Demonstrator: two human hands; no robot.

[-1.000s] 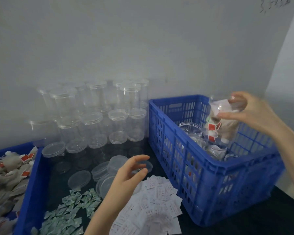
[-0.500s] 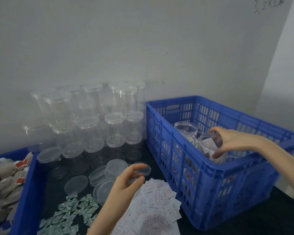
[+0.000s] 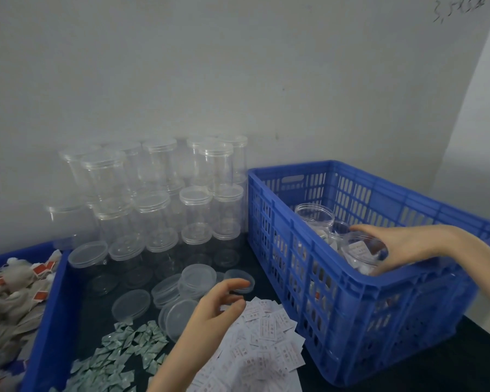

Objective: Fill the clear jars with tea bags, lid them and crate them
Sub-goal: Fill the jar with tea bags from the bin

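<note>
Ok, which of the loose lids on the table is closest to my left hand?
The small clear lid right beside the left hand's fingertips, nearest the blue crate. The other loose lids lie further left.

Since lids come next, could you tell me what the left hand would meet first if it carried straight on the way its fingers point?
Probably the small clear lid just beyond the left hand; height above it is unclear.

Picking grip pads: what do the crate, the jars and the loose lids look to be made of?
Blue crate: looks like rigid moulded plastic, slightly glossy; slotted lattice walls, thick rim.
Empty jars: clear hard plastic, probably, not glass; thin walls, the wall shows through them.
Loose lids: translucent, frosted plastic, softer-looking; milky, with a raised rim.
</note>
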